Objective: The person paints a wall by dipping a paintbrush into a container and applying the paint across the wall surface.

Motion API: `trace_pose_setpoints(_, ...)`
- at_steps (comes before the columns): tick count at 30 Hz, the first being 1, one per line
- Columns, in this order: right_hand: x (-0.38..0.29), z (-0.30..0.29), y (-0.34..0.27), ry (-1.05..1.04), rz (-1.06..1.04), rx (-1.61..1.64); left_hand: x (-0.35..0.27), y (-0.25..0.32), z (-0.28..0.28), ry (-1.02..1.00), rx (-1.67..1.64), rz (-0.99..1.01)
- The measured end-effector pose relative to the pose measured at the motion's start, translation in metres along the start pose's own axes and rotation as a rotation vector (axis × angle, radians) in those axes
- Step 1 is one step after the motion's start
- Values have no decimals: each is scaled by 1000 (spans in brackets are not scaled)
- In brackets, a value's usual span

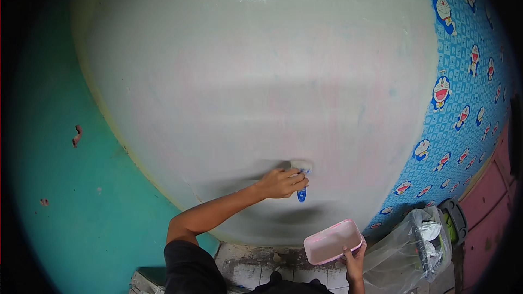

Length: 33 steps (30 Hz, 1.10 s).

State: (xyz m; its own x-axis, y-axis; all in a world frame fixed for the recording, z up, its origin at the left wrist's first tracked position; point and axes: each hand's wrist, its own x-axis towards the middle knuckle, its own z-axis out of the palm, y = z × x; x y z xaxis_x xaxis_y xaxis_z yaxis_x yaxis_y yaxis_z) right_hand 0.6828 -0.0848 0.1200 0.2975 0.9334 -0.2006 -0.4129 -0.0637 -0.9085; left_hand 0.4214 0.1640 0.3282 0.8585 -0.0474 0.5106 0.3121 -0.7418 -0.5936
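Note:
My left hand (282, 183) grips a paintbrush with a blue handle (301, 194). The brush's pale bristles (301, 165) point up and lie against, or very close to, the lower part of a white-painted wall (261, 102). Pink and faint bluish patches show through the white coat. Lower down, my right hand (354, 258) holds a pink plastic tub (327, 233) by its near right side, thumb over the rim. Pink smears mark the tub's rim, and its inside looks pale; whether paint lies in it I cannot tell.
A green wall (81, 179) adjoins on the left, blue cartoon wallpaper (439, 130) on the right. At lower right stands a bin (453, 220) with clear plastic (392, 249) beside it. White floor tiles (247, 273) lie below, and a box-like object (149, 279) sits at lower left.

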Motion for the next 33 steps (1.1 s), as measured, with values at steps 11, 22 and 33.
trace_pose_setpoints(11, 0, -4, 21, -20, 5, -27, 179, -235, -214, 247, -239, -548)
trace_pose_setpoints(22, -17, 22, 7, -12, 16, -27, 174, -281, -256, 540, 450, -178)
trace_pose_setpoints(33, -6, 26, 3, -29, 43, -17, -52, -9, 1, 183, 220, -181)
